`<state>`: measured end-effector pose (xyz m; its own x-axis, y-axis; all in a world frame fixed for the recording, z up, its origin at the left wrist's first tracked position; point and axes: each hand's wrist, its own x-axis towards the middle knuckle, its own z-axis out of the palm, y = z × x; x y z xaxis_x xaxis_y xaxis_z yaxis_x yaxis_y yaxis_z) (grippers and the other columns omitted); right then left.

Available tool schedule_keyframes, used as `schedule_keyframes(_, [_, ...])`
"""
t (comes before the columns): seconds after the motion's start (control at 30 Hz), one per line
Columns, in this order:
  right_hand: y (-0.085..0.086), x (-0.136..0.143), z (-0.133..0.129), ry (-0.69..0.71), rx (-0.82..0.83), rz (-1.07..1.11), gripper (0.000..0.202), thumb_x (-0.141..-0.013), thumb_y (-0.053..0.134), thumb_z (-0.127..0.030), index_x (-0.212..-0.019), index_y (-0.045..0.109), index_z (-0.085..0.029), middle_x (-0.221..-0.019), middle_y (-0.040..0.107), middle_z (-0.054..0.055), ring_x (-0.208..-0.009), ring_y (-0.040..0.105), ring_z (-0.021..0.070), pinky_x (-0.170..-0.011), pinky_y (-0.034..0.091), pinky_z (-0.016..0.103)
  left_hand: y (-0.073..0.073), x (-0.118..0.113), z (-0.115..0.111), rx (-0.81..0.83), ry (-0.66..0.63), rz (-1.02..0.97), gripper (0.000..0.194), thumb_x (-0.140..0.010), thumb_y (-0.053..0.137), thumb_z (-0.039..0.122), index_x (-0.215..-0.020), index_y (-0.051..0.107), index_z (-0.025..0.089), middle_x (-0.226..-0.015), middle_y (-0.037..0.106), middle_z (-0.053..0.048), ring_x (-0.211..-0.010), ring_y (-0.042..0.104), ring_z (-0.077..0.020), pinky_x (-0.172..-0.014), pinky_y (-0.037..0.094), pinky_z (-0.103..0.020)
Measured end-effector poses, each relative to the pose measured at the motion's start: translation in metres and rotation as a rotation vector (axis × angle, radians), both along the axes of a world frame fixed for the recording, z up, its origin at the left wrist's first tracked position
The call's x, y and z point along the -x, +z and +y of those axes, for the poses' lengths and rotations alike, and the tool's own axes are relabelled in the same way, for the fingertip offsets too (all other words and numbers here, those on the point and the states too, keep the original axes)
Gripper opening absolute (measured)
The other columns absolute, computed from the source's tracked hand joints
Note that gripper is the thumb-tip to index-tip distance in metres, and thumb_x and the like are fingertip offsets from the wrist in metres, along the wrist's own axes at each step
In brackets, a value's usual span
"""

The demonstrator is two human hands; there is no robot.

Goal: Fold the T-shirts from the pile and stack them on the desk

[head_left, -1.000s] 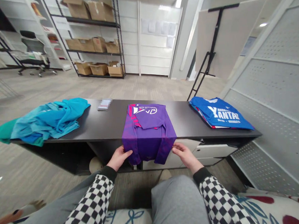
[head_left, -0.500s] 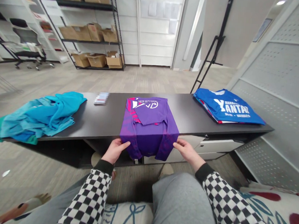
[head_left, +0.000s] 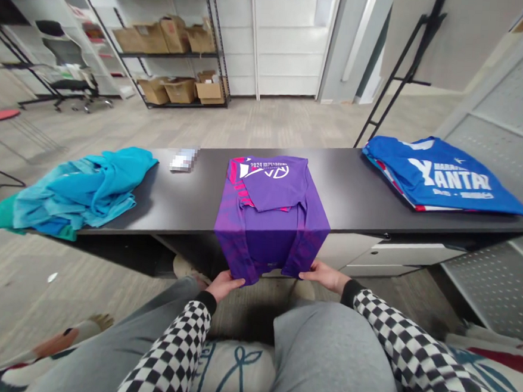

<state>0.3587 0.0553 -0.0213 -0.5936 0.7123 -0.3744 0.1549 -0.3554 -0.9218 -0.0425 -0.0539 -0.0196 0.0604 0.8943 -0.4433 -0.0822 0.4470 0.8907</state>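
Note:
A purple T-shirt [head_left: 273, 221] with pink and white print lies partly folded on the dark cabinet top [head_left: 356, 185], its lower part draped over the front edge. My left hand [head_left: 226, 284] pinches the hanging hem at its left corner. At the right corner, my right hand [head_left: 323, 276] grips the same hem between thumb and fingers. The fingertips behind the cloth are hidden.
A rumpled heap of turquoise clothing [head_left: 92, 184] lies at the cabinet's left end, partly overhanging it. Folded blue shirts [head_left: 446, 179] are stacked at the right. A small blurred item [head_left: 182, 160] sits near the back edge. White drawers [head_left: 409, 254] are below.
Both hands have slid down from the sides of the draped cloth to its bottom corners. The view has shifted slightly, while the shirt's upper part keeps its folds.

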Motion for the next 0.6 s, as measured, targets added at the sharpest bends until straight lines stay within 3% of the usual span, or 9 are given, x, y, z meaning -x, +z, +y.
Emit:
schedule_keyframes(0.13, [-0.016, -0.002, -0.016, 0.006, 0.103, -0.065, 0.067, -0.059, 0.107, -0.073, -0.095, 0.088, -0.02, -0.097, 0.087, 0.007, -0.093, 0.076, 0.0268, -0.101, 0.059, 0.046, -0.015, -0.005, -0.02, 0.119, -0.085, 0.064, 0.061, -0.061, 0.107, 0.062, -0.096, 0.086, 0.015, -0.103, 0.089, -0.017, -0.11, 0.084, -0.0383, -0.112, 0.06, -0.052])
schedule_keyframes(0.23, [-0.007, -0.005, -0.026, -0.026, 0.194, -0.061, 0.07, -0.057, 0.107, -0.076, -0.091, 0.084, -0.02, -0.089, 0.084, 0.005, -0.082, 0.073, 0.0216, -0.086, 0.058, 0.037, -0.004, -0.008, -0.03, 0.193, -0.061, 0.081, 0.061, -0.063, 0.106, 0.059, -0.099, 0.083, 0.016, -0.102, 0.088, -0.016, -0.1, 0.085, -0.0338, -0.102, 0.063, -0.047])
schedule_keyframes(0.43, [0.057, -0.023, -0.046, -0.129, 0.237, -0.019, 0.062, -0.067, 0.105, -0.068, -0.099, 0.082, -0.02, -0.101, 0.087, 0.007, -0.081, 0.078, 0.0196, -0.081, 0.06, 0.033, 0.05, -0.021, -0.05, 0.19, 0.075, 0.084, 0.056, -0.074, 0.096, 0.062, -0.101, 0.076, 0.016, -0.092, 0.085, -0.013, -0.073, 0.081, -0.0227, -0.071, 0.056, -0.032])
schedule_keyframes(0.6, [0.118, -0.031, -0.071, -0.339, 0.06, -0.01, 0.05, -0.069, 0.106, -0.053, -0.095, 0.081, -0.019, -0.09, 0.085, 0.007, -0.071, 0.076, 0.0183, -0.072, 0.061, 0.031, 0.103, -0.037, -0.074, -0.117, 0.126, 0.216, 0.056, -0.079, 0.087, 0.074, -0.084, 0.076, 0.019, -0.08, 0.078, -0.008, -0.072, 0.073, -0.0217, -0.071, 0.057, -0.034])
